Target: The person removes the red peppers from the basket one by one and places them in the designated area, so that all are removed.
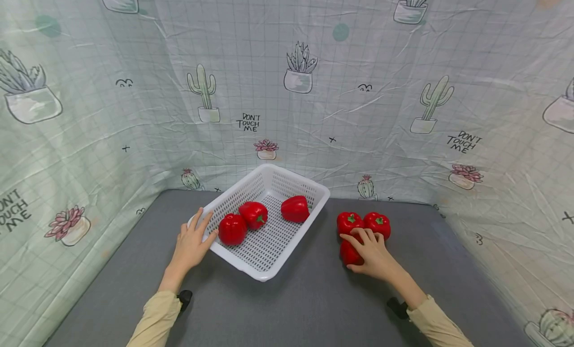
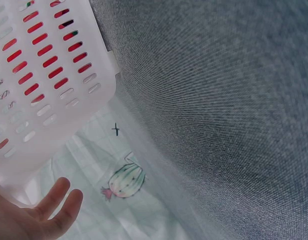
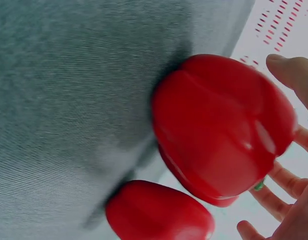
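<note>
A white perforated plastic basket (image 1: 318,186) stands at an angle on the grey table, holding three red bell peppers, one of them a pepper (image 1: 232,230) in the left corner. My left hand (image 1: 190,245) rests at the basket's left rim with fingers spread and fairly straight. At right, my right hand (image 1: 374,255) grips the nearest red bell pepper (image 3: 219,125) of a group of three, thumb on its near side and fingers over its top. Just behind it are a pepper (image 1: 350,221) and another pepper (image 1: 377,223), green stems up.
The grey tabletop (image 1: 287,312) runs back to a curtain (image 1: 341,107) printed with cactus pots, which closes in the back and both sides. A gap of bare table lies between the basket and the peppers at right.
</note>
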`<state>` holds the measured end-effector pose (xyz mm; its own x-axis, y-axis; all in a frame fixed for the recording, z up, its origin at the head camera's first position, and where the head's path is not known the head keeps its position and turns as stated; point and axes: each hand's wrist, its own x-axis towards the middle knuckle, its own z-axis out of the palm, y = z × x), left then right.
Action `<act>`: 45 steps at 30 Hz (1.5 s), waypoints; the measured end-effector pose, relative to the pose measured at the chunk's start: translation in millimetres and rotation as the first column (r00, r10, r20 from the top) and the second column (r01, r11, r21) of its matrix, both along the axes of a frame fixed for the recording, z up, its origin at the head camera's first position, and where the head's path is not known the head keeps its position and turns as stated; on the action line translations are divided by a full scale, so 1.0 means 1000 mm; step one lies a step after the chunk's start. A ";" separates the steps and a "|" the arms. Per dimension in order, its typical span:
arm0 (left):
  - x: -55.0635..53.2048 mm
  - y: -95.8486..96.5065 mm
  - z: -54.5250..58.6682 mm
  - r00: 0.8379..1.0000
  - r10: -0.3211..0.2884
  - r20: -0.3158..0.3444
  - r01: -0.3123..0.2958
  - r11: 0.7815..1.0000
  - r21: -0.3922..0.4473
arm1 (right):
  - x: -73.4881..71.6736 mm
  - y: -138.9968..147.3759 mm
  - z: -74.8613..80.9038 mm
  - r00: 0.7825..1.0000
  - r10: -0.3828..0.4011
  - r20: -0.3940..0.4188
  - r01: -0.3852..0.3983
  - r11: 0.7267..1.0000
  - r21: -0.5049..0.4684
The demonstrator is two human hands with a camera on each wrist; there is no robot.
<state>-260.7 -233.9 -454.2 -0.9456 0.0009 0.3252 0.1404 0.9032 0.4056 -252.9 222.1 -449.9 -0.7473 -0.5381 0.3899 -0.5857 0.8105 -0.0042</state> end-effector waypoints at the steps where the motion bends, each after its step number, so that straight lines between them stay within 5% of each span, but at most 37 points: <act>1: 0.000 0.000 0.000 1.000 0.000 -0.001 0.000 1.000 -0.002 | 0.000 -0.001 0.002 1.000 0.000 0.005 0.000 1.000 -0.001; 23: 0.000 0.000 0.000 0.999 -0.011 -0.052 0.010 1.000 -0.010 | 0.008 -0.036 0.043 0.994 0.101 -0.037 -0.103 0.993 -0.058; 40: -0.001 0.001 0.001 1.000 0.002 -0.021 -0.002 1.000 -0.007 | 0.009 -0.100 0.081 0.972 0.233 -0.025 -0.235 0.969 -0.083; 45: 0.000 0.001 0.000 1.000 0.006 -0.024 -0.007 1.000 -0.008 | 0.009 -0.123 0.096 0.947 0.315 -0.055 -0.320 0.939 -0.127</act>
<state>-261.0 -233.2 -453.8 -0.9374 -0.0026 0.3482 0.1442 0.9074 0.3949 -244.0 99.5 -354.2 -0.5315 -0.6868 0.4958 -0.8140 0.5760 -0.0747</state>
